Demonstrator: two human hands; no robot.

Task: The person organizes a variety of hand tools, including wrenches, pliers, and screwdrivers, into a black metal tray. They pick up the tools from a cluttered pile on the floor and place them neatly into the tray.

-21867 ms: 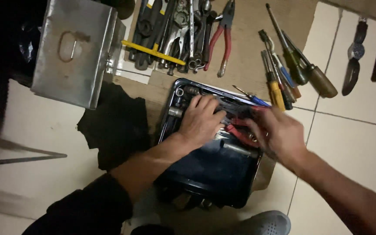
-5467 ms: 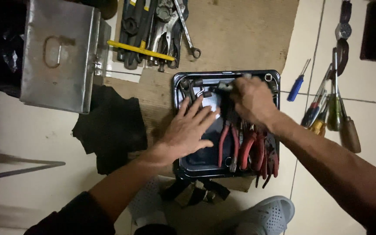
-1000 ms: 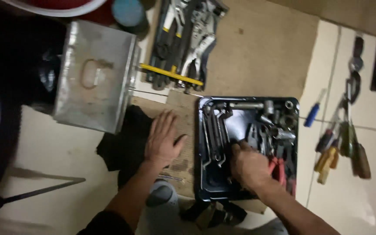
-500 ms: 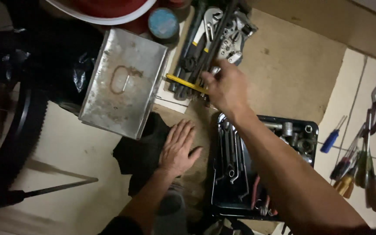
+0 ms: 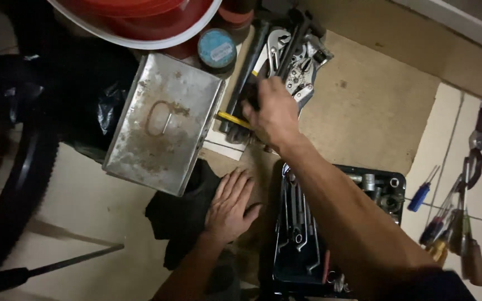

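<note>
My right hand [image 5: 274,114], a second ago inside the black tool tray [image 5: 389,178], now closes over the pliers and wrenches [image 5: 294,61] at the cardboard's far edge; my left hand [image 5: 231,206] stays flat, empty.

Reaching into the tool pile, one palm on the floor.

My right hand [image 5: 274,114] is stretched out over the row of wrenches and pliers [image 5: 285,61], fingers curled down among them beside a yellow-handled tool [image 5: 234,119]. My left hand [image 5: 231,205] lies flat, fingers spread, on the dark cloth [image 5: 179,223] and cardboard [image 5: 364,111], between the grey metal box lid [image 5: 163,128] and the black tool tray [image 5: 308,239].
</note>
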